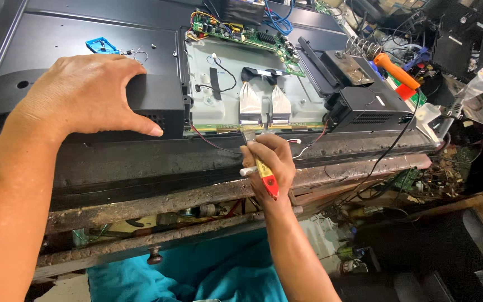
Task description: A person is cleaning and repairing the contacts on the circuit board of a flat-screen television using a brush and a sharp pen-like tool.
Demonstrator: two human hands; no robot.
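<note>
Wires [219, 146] and ribbon cables [264, 103] crowd right hand [269, 162].

A single head-worn camera looks steeply down and forward over the opened back of a flat television [102, 33] lying on a workbench [141, 201]. It sits close, within arm's reach, and the cluttered bench side fills the right edge
</note>
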